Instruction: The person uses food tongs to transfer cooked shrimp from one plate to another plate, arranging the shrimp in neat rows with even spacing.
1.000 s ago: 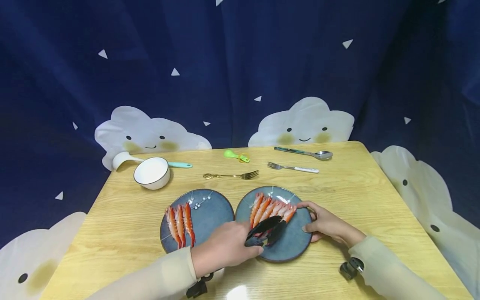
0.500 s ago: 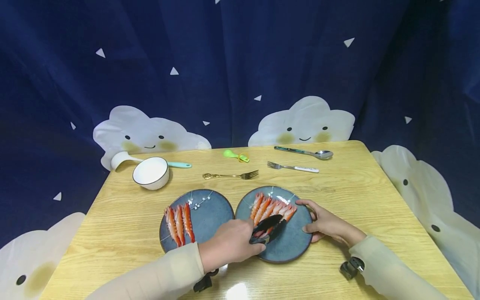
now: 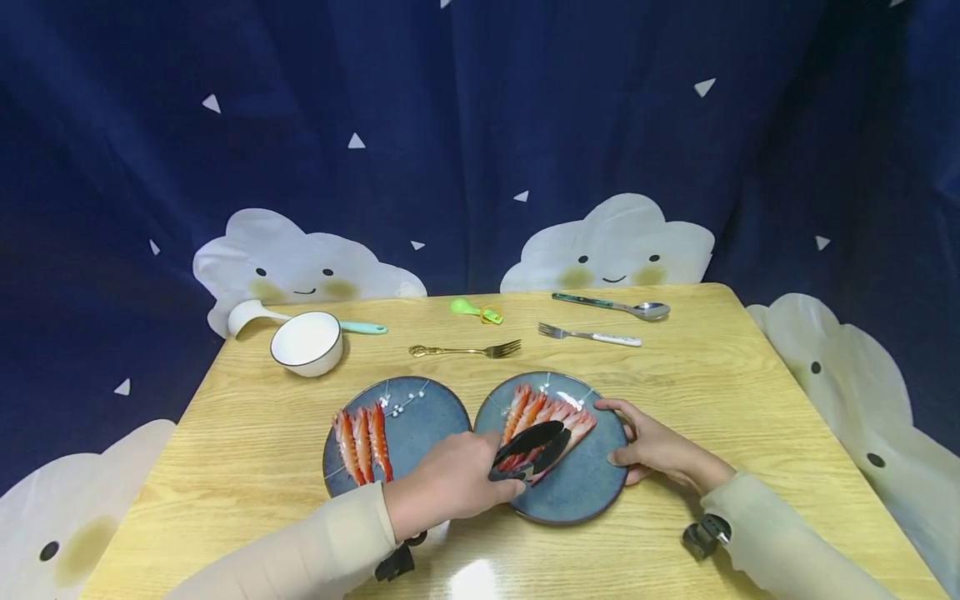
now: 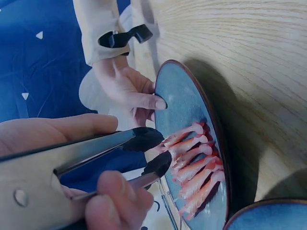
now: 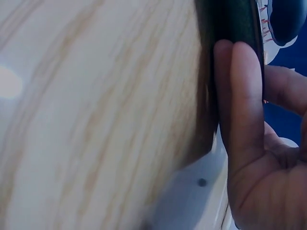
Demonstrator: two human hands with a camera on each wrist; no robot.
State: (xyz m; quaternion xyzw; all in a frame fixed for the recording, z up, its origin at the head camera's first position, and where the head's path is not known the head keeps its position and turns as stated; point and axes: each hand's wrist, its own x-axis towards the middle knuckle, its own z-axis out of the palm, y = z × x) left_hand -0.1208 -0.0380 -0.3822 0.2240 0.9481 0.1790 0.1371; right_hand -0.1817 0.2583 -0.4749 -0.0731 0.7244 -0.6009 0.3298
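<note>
My left hand [image 3: 442,487] grips black-tipped metal tongs [image 3: 532,446] over the right blue plate [image 3: 585,487]. In the left wrist view the tongs [image 4: 139,141] stand slightly apart, and their lower tip touches the end of the shrimps [image 4: 196,167]. Several orange shrimps [image 3: 551,412] lie in a row on this plate. My right hand [image 3: 660,450] pinches the plate's right rim [image 5: 230,21], thumb on top. The left blue plate [image 3: 420,425] carries three shrimps [image 3: 362,442].
At the back of the wooden table [image 3: 712,375] lie a white pot [image 3: 306,342], a white ladle [image 3: 247,315], a gold fork [image 3: 465,351], a green utensil [image 3: 474,311], a white-handled fork [image 3: 588,336] and a spoon [image 3: 611,306]. A blue curtain hangs behind.
My left hand has carried the tongs a little farther over the right plate's shrimps. The right hand has stayed on the rim.
</note>
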